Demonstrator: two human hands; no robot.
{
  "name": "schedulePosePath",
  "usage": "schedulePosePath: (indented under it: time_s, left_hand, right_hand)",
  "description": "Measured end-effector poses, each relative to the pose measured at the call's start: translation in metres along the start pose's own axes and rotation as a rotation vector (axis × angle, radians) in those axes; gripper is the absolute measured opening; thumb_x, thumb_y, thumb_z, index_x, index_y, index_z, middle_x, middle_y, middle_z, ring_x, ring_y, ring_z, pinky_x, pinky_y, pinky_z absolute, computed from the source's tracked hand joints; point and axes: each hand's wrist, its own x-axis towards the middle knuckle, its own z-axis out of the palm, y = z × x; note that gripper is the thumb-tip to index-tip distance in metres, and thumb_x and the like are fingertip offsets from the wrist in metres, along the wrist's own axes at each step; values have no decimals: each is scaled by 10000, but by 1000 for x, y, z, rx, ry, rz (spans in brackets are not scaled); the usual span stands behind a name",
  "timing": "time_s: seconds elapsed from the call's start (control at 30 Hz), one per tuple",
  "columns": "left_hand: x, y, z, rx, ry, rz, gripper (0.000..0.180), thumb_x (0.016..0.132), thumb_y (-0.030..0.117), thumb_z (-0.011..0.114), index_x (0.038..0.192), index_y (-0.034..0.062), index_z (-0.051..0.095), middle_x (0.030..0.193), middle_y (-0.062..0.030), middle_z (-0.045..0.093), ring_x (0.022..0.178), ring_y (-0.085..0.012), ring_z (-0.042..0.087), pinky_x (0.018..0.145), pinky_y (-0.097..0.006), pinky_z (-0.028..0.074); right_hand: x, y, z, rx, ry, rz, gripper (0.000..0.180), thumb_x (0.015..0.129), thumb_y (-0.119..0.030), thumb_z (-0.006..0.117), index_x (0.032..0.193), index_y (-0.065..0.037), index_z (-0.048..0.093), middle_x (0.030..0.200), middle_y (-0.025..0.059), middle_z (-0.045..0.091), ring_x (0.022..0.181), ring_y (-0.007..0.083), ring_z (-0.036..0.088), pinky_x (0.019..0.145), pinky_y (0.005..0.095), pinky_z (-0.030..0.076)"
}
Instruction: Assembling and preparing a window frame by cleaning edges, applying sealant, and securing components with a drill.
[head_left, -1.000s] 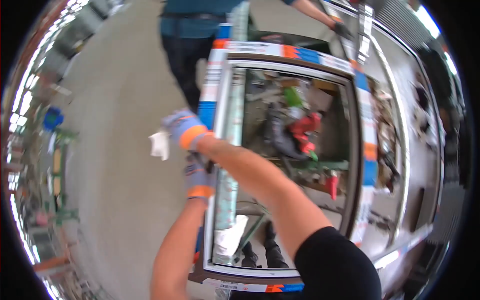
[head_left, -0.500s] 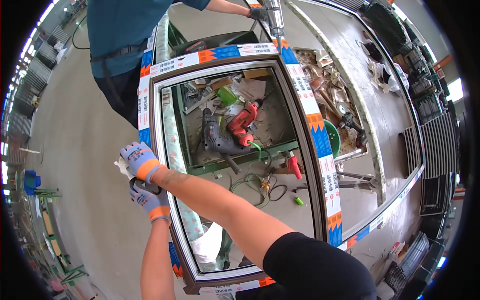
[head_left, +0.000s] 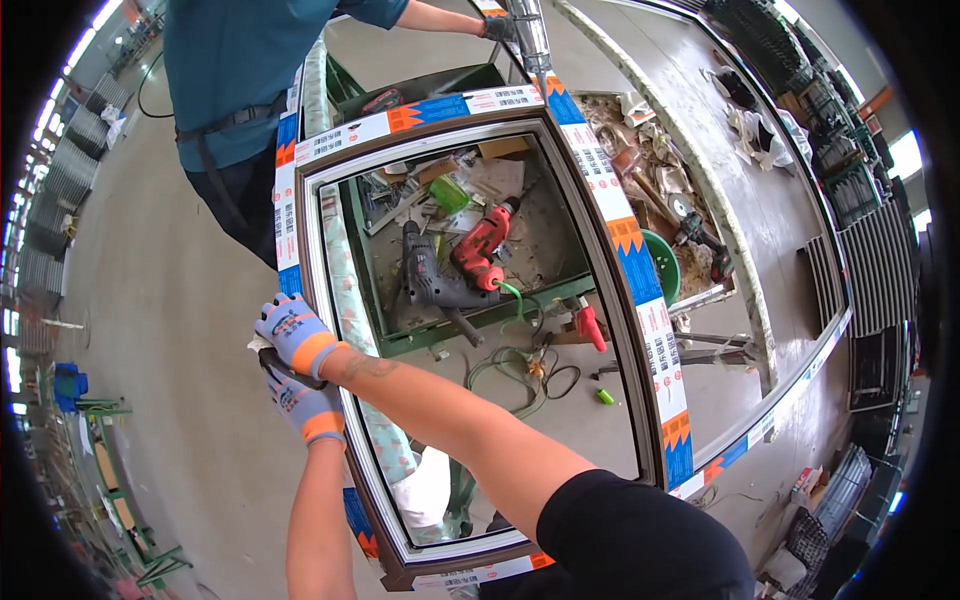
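My two gloved hands meet at the left side of a brown window frame that is wrapped in white, blue and orange protective tape. My right hand is uppermost, its arm reaching across the frame's opening. Just below it, my left hand has its fingers curled. Both are closed around a small item with dark and whitish parts, mostly covered by the gloves; its kind cannot be made out.
Through the frame show a grey drill, a red drill and a green-edged tray of scraps. A co-worker stands at the far left, one gloved hand at a silver tube-shaped tool. A green basket sits right.
Both hands have shifted slightly right and down, along with the view. Less of the whitish part shows between them now. The co-worker and the tube-shaped tool stay nearly in place.
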Motion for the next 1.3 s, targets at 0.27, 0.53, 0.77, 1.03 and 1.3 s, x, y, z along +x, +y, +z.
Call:
schedulePosePath:
  time_s: [0.27, 0.53, 0.77, 1.03, 1.3]
  left_hand:
    - [0, -2, 5, 9, -7, 22, 924, 740, 257, 768, 1487, -1, 289, 1499, -211, 377, 1366, -377, 374, 1141, -442, 300]
    - [0, 6, 0, -38, -3, 45, 931, 722, 254, 776, 1475, -20, 300, 1493, -223, 385, 1359, -386, 382, 1147, -432, 304]
    - [-1, 6, 10, -110, -4, 64, 885, 728, 217, 762, 1473, 6, 334, 1468, -222, 416, 1343, -383, 409, 1137, -421, 321]
    - [10, 8, -2, 74, -51, 75, 903, 760, 383, 739, 1472, 22, 317, 1468, -240, 408, 1349, -400, 400, 1124, -475, 336]
    - [8, 2, -2, 87, -15, 76, 885, 727, 325, 780, 1434, 14, 348, 1387, -238, 477, 1265, -412, 468, 1070, -471, 388]
  right_hand:
    - [-5, 3, -1, 18, 19, 22, 198, 842, -236, 648, 1017, -150, 680, 1076, 80, 606, 1102, 286, 537, 922, 420, 423]
    - [-8, 5, -2, 38, 52, 35, 204, 838, -264, 653, 1005, -151, 684, 1054, 75, 606, 1089, 284, 540, 920, 424, 421]
    - [-4, 10, 10, -16, 63, 26, 197, 829, -264, 644, 992, -162, 684, 1054, 75, 610, 1074, 284, 551, 878, 433, 448]
    - [-4, 11, 2, -2, 56, 51, 284, 832, -340, 669, 1038, -144, 662, 1088, 93, 620, 1091, 316, 558, 896, 445, 439]
    - [-3, 8, 9, 3, 70, 64, 271, 839, -332, 666, 1021, -131, 660, 1040, 96, 629, 1053, 319, 576, 882, 427, 446]
